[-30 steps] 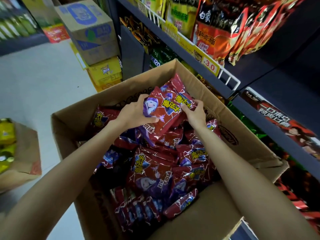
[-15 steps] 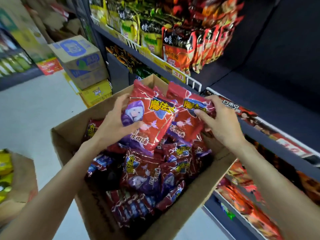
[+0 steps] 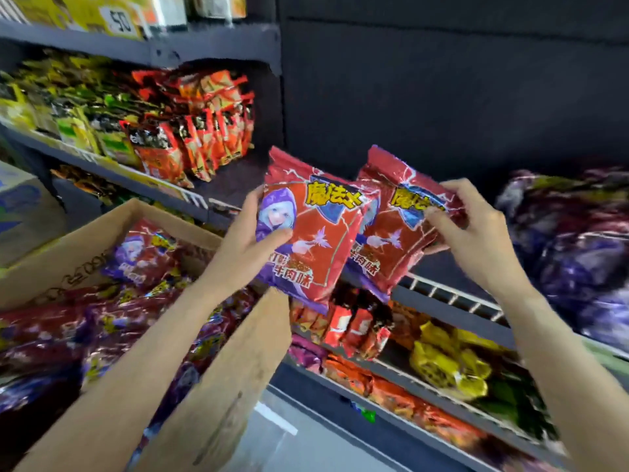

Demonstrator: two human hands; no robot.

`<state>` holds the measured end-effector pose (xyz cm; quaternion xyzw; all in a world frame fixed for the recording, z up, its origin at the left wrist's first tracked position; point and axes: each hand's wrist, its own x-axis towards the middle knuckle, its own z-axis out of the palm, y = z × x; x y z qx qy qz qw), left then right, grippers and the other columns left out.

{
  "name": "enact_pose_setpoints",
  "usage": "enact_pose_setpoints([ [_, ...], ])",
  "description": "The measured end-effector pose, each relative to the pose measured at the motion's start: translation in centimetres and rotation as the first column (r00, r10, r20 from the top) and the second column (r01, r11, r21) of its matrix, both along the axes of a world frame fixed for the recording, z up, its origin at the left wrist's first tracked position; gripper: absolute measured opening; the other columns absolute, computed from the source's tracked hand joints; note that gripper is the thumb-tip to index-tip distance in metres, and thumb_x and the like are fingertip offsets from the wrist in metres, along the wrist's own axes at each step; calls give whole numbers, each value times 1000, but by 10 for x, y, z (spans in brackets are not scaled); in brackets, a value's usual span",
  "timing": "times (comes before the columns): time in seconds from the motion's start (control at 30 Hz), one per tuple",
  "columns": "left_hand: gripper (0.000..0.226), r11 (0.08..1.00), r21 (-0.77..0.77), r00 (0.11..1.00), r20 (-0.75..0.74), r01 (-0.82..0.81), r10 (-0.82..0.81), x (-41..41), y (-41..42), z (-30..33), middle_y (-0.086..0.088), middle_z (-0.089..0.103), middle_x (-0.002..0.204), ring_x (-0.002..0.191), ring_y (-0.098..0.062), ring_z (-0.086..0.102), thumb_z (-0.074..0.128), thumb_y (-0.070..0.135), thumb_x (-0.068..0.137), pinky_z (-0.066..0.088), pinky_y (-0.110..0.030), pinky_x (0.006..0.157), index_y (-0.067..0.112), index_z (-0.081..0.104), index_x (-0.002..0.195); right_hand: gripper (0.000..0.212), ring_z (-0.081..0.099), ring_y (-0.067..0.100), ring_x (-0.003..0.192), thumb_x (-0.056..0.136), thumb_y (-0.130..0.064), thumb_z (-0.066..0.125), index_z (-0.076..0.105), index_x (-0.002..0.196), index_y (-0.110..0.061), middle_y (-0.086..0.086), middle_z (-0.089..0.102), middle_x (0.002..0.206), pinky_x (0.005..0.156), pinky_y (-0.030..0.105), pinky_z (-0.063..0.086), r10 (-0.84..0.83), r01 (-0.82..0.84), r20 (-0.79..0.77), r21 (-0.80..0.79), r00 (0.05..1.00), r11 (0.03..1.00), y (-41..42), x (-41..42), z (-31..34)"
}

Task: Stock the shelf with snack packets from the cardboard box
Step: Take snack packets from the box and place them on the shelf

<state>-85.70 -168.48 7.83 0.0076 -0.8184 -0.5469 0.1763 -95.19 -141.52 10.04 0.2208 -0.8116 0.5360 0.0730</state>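
My left hand (image 3: 250, 245) grips a red and purple snack packet (image 3: 315, 233) by its left edge. My right hand (image 3: 471, 233) holds a second, matching snack packet (image 3: 398, 229) by its upper right corner. Both packets are upright, side by side and slightly overlapping, above the front rail of the dark shelf (image 3: 452, 296), in front of its bare dark stretch. The open cardboard box (image 3: 231, 379) sits at lower left with several more such packets inside. Blurred purple packets (image 3: 571, 247) lie on the same shelf to the right.
Orange and green packets (image 3: 177, 137) fill the shelf section at the left. The shelf below holds red, orange and yellow packets (image 3: 449, 362). A taped carton (image 3: 23, 212) stands at the far left. Pale floor (image 3: 299, 441) shows beneath the box.
Both hands have lifted the two packets out of the box and carried them up and to the right, over the shelf rail. The camera has swung toward the shelf.
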Motion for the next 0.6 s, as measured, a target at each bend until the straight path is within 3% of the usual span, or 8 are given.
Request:
enact_pose_setpoints([
  [0.17, 49, 999, -43, 994, -105, 11, -16, -48, 92, 12, 23, 54, 106, 90, 20, 56, 61, 14, 90, 40, 0, 73, 29, 29, 123, 16, 69, 8, 82, 95, -12, 54, 47, 106, -21, -8, 64, 92, 66, 39, 60, -70, 70, -13, -49, 997, 996, 89, -34, 14],
  [0.3, 46, 1000, 15, 994, -105, -14, 15, -89, 131, 11, 23, 55, 107, 90, 17, 58, 62, 20, 90, 45, -3, 73, 30, 30, 123, 20, 69, 18, 80, 94, -12, 55, 45, 105, -27, -7, 65, 91, 71, 44, 59, -122, 129, -88, 84, 989, 988, 124, -77, 21],
  [0.43, 45, 998, 58, 994, -102, -23, 29, -126, 144, 3, 18, 54, 108, 87, 17, 58, 60, 14, 91, 46, -4, 69, 23, 29, 124, 24, 68, 29, 69, 96, -9, 52, 45, 118, -13, 10, 61, 92, 71, 48, 56, -130, 161, -149, 222, 980, 962, 131, -117, 31],
  [0.5, 44, 998, 53, 995, -94, -15, 20, -147, 144, 1, 16, 54, 109, 88, 16, 59, 59, 11, 92, 47, -6, 69, 20, 29, 123, 25, 65, 24, 66, 97, -10, 50, 44, 121, -11, 4, 58, 84, 70, 40, 57, -147, 177, -140, 237, 979, 955, 131, -137, 38],
  [0.57, 42, 999, 35, 996, -93, -13, 17, -169, 144, -1, 16, 53, 109, 88, 16, 59, 57, 9, 92, 47, -7, 68, 20, 28, 120, 24, 62, 14, 66, 98, -10, 48, 43, 122, -14, -5, 52, 81, 60, 19, 55, -144, 158, -78, 210, 986, 965, 128, -155, 44],
  [0.6, 42, 1000, 26, 995, -96, -16, 18, -179, 143, -1, 16, 52, 108, 86, 17, 58, 57, 8, 93, 47, -6, 67, 21, 27, 119, 24, 64, 14, 72, 99, -11, 47, 42, 122, -15, -7, 52, 83, 61, 15, 55, -131, 137, -44, 199, 990, 970, 126, -163, 46],
])
